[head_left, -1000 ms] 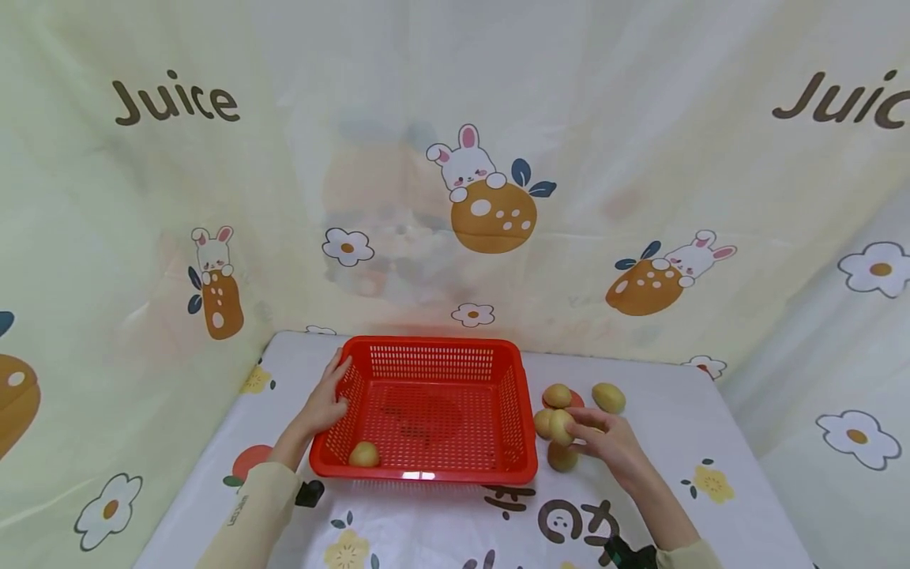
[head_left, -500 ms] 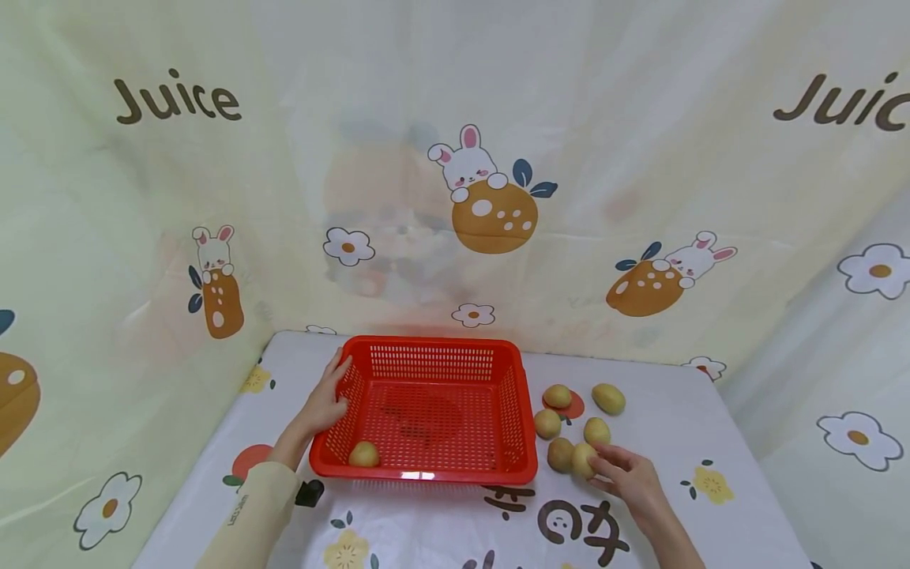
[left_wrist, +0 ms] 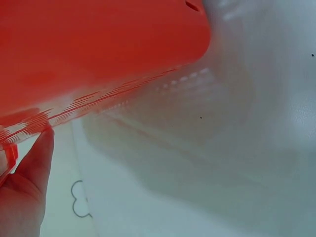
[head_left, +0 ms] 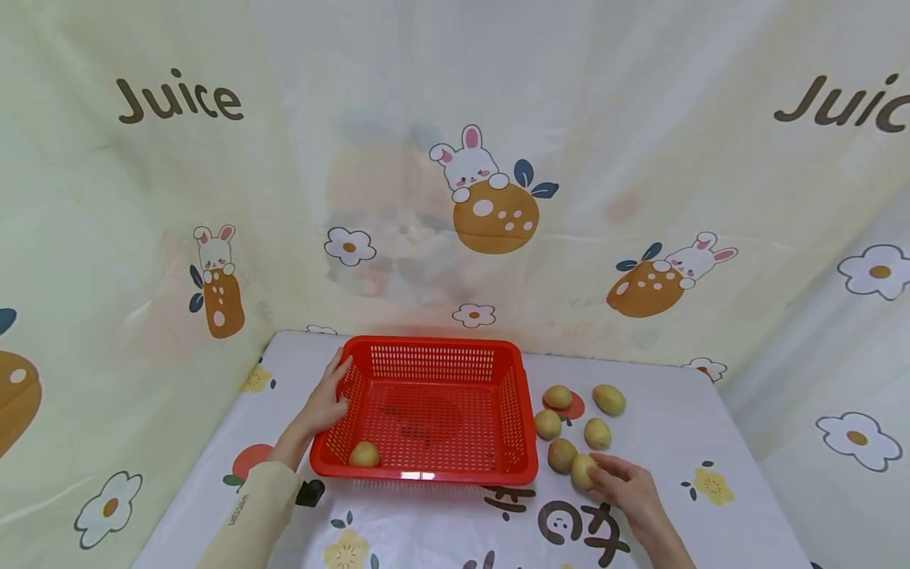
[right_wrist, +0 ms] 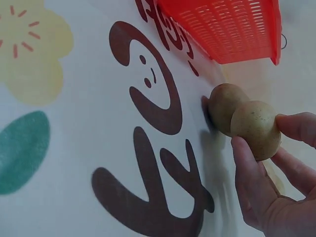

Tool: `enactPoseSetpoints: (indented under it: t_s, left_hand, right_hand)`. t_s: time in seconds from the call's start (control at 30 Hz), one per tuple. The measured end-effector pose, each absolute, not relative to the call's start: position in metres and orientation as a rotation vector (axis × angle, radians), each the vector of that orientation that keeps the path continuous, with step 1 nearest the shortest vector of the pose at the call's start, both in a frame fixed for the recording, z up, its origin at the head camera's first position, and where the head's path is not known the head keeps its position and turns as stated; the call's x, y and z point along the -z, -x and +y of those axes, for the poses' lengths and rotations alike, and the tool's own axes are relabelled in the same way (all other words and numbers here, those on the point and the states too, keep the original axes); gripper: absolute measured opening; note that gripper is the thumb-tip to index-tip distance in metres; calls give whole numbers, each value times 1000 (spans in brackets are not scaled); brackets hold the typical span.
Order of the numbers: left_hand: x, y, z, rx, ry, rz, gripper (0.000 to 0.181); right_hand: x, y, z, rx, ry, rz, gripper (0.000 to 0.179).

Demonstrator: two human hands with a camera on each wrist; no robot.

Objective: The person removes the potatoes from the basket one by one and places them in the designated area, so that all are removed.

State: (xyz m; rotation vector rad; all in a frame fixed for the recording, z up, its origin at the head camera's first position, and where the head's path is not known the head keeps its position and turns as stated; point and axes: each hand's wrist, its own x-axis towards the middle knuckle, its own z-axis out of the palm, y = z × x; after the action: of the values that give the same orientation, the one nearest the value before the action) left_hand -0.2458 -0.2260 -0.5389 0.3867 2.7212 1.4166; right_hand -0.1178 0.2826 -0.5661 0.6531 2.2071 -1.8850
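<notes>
My left hand (head_left: 325,405) holds the left rim of a red plastic basket (head_left: 419,476), fingers over the edge. In the left wrist view a digit (left_wrist: 37,163) touches the basket's wall (left_wrist: 98,44). One potato (head_left: 364,454) lies in the basket's near left corner. Right of the basket, my right hand (head_left: 629,490) pinches a pale potato (right_wrist: 256,129) between thumb and fingertips. That potato appears to touch a browner potato (right_wrist: 226,106) beside it. Whether it bears on the table cannot be told.
More potatoes lie on the table right of the basket: one near its wall (head_left: 547,424), one behind (head_left: 558,397), one farther right (head_left: 608,399) and one nearer my hand (head_left: 597,433). A patterned cloth (head_left: 711,427) covers the table, with printed curtains (head_left: 398,292) behind.
My right hand has moved the pale potato from beside the potato near the basket wall toward the front right, next to the browner one. My left hand has stayed on the basket.
</notes>
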Motion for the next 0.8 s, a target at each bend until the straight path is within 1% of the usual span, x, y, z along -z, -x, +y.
enactPoseSetpoints:
  t_s: [0.47, 0.8]
  left_hand:
    - [539, 245, -227, -1393, -397, 2747, 81]
    - [536, 244, -226, -1403, -346, 2722, 81]
  right_hand:
    - [573, 115, 280, 1844, -710, 2245, 47]
    - [568, 119, 285, 1745, -645, 2348, 42]
